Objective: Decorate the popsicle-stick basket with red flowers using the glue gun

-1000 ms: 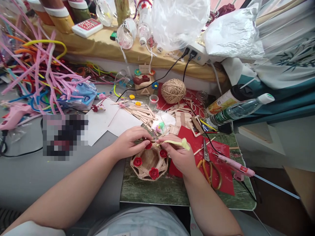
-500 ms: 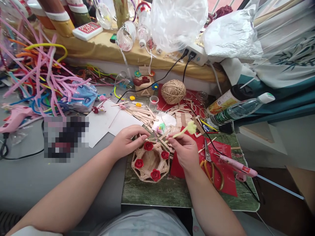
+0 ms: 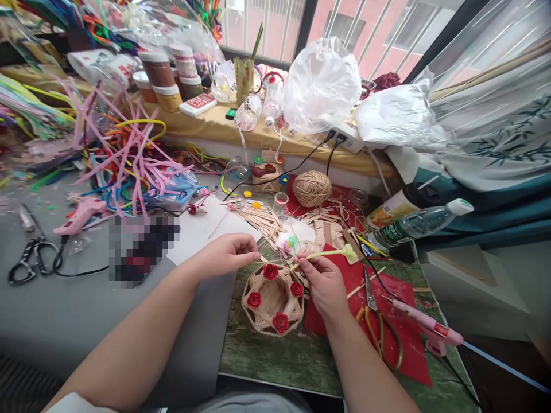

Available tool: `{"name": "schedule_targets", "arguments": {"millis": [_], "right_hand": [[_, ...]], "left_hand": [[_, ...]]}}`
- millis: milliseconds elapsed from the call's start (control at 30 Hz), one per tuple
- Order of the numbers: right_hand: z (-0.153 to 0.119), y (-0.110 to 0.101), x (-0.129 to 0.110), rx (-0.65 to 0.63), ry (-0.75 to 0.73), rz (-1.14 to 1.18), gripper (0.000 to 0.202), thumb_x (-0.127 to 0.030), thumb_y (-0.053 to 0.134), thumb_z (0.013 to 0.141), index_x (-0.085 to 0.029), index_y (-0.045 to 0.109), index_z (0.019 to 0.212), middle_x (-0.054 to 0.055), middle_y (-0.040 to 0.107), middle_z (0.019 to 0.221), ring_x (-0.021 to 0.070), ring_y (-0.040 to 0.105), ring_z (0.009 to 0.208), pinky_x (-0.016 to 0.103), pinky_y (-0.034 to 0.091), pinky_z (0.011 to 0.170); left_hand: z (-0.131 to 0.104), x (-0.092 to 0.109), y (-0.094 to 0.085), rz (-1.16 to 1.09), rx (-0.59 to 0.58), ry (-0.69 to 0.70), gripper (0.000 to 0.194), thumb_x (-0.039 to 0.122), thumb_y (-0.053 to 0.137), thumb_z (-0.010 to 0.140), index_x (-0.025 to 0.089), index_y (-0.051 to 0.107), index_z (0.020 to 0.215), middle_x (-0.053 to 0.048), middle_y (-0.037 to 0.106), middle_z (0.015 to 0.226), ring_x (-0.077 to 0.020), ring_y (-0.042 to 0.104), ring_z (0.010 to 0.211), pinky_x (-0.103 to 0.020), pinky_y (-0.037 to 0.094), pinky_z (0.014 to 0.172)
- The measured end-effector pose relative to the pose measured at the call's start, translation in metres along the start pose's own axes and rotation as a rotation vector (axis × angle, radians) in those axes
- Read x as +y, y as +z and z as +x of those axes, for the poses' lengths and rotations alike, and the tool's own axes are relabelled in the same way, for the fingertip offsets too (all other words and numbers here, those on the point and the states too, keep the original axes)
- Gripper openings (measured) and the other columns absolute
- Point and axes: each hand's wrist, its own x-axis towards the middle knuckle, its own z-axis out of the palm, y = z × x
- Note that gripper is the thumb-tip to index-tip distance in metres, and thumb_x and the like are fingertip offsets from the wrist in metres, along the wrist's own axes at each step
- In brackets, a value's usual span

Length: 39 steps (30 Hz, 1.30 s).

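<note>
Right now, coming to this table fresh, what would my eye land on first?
Probably the basket with four red roses around its top, on the green board in front of the person. Just beyond its far right edge, the right hand pinches a pale yellow flower by the stem. Then perhaps the tangle of mostly pink strands, farther back on the left.

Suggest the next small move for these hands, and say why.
I'd probably steady the twine-wrapped basket with the left hand: the right hand pinches a pale yellow stem whose near end appears at the basket's far rim, though contact is unclear. The left fingertips are already close to that rim, so bracing it looks easy.
</note>
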Motion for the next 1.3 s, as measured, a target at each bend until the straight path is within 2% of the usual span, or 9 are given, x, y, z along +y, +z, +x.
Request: {"name": "schedule_targets", "arguments": {"millis": [133,267,533,700,833,1000,1067,1200,1300], "right_hand": [[-0.002,0.001,-0.004,-0.029,-0.070,-0.124,0.019,-0.038,0.091,0.080,-0.026,0.085,0.094,0.005,0.081,0.098,0.0211,0.074,0.091,0.036,0.061,0.086],[-0.003,-0.001,-0.011,-0.065,-0.126,-0.188,0.017,-0.037,0.090,0.081,-0.025,0.085,0.092,0.007,0.081,0.099,0.0230,0.075,0.093,0.038,0.061,0.086],[-0.001,-0.009,-0.019,-0.197,-0.186,-0.347,0.011,-0.037,0.084,0.088,-0.028,0.085,0.094,0.007,0.081,0.099,0.0237,0.075,0.095,0.040,0.060,0.089],[-0.001,-0.010,-0.016,-0.238,-0.153,-0.379,0.013,-0.036,0.085,0.087,-0.027,0.084,0.096,0.006,0.080,0.098,0.0231,0.074,0.094,0.038,0.059,0.088],[0.002,-0.013,-0.019,-0.275,-0.054,-0.343,0.021,-0.040,0.088,0.084,-0.025,0.084,0.098,0.005,0.080,0.093,0.0228,0.074,0.089,0.035,0.059,0.082],[0.008,-0.022,-0.035,-0.440,-0.123,-0.428,0.015,-0.039,0.082,0.089,-0.025,0.084,0.094,0.007,0.079,0.102,0.0244,0.074,0.098,0.038,0.058,0.090],[0.010,-0.024,-0.038,-0.453,-0.141,-0.492,0.014,-0.037,0.081,0.090,-0.025,0.084,0.093,0.007,0.078,0.100,0.0237,0.073,0.096,0.037,0.057,0.088],[0.013,-0.027,-0.036,-0.515,-0.179,-0.544,0.012,-0.035,0.077,0.094,-0.026,0.084,0.093,0.005,0.077,0.095,0.0222,0.072,0.091,0.036,0.056,0.085],[0.015,-0.027,-0.036,-0.538,-0.252,-0.553,0.011,-0.035,0.076,0.094,-0.026,0.084,0.092,0.004,0.076,0.092,0.0211,0.071,0.091,0.034,0.054,0.085]], "left_hand": [[-0.004,0.000,-0.009,0.086,-0.222,-0.131,0.042,0.061,0.064,0.093,0.020,0.063,0.085,0.002,0.060,0.071,-0.0129,0.050,0.062,-0.024,0.037,0.057],[-0.003,-0.007,-0.009,-0.011,-0.392,-0.234,0.046,0.067,0.066,0.089,0.021,0.060,0.087,-0.001,0.068,0.074,-0.0149,0.058,0.059,-0.025,0.042,0.054],[0.006,-0.015,-0.004,-0.084,-0.472,-0.202,0.047,0.067,0.070,0.087,0.021,0.062,0.084,-0.003,0.071,0.077,-0.0157,0.061,0.063,-0.025,0.044,0.056],[0.006,-0.013,-0.003,-0.112,-0.463,-0.187,0.047,0.066,0.069,0.089,0.020,0.059,0.083,0.000,0.062,0.072,-0.0146,0.056,0.063,-0.024,0.042,0.058],[0.009,-0.015,0.000,-0.109,-0.325,-0.066,0.044,0.060,0.066,0.095,0.019,0.056,0.082,0.002,0.053,0.071,-0.0119,0.047,0.064,-0.023,0.038,0.060],[0.007,-0.017,0.010,-0.026,0.228,0.168,0.032,0.046,0.066,0.099,0.019,0.057,0.083,0.001,0.053,0.073,-0.0119,0.046,0.065,-0.025,0.038,0.059],[0.002,-0.014,0.016,0.069,0.385,0.310,0.023,0.036,0.067,0.099,0.020,0.059,0.085,0.000,0.057,0.075,-0.0125,0.050,0.065,-0.026,0.041,0.059],[-0.007,0.005,0.031,0.241,0.303,0.691,0.009,0.019,0.069,0.094,0.023,0.062,0.093,-0.002,0.067,0.081,-0.0154,0.063,0.073,-0.029,0.052,0.068],[-0.013,0.019,0.042,0.447,0.260,0.865,0.025,0.017,0.074,0.090,0.027,0.068,0.113,-0.008,0.074,0.108,-0.0214,0.072,0.097,-0.036,0.060,0.086]]}}
